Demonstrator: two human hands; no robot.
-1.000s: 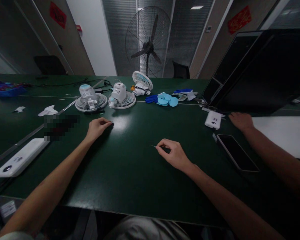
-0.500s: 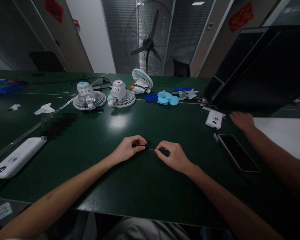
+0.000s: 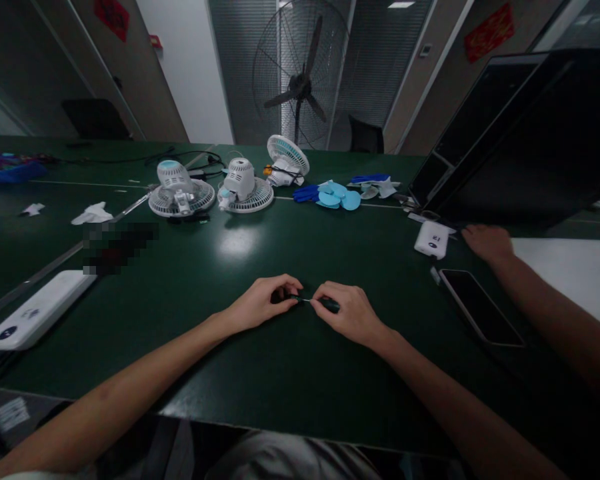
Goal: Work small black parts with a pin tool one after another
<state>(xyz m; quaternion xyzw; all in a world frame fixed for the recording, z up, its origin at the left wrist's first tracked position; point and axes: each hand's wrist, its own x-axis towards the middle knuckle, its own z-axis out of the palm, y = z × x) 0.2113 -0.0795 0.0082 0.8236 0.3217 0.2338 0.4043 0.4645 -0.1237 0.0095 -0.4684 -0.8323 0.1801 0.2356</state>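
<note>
Above the green table (image 3: pixel 260 373), my left hand (image 3: pixel 260 303) pinches a small dark piece (image 3: pixel 296 297) between thumb and fingertips. Facing it from the right, my right hand (image 3: pixel 353 313) is closed at the tips on a thin pale rod or wire (image 3: pixel 307 300) that runs to the dark piece. Only a short stretch of it shows between the two hands, and its exact kind is too small to make out. Both forearms come in from the front edge.
Several small white fans (image 3: pixel 183 193) lie at the back, beside light-blue fan blades (image 3: pixel 337 197) and blue gloves. On the right are a phone (image 3: pixel 480 308), a white power bank (image 3: pixel 433 240), a large black monitor (image 3: pixel 525 147) and another person's arm (image 3: pixel 545 293). A long white device (image 3: pixel 40 310) lies left.
My left hand has shifted slightly right, so the gap between my fingertips is narrower and less of the pale rod shows. The whole view has moved a little.
</note>
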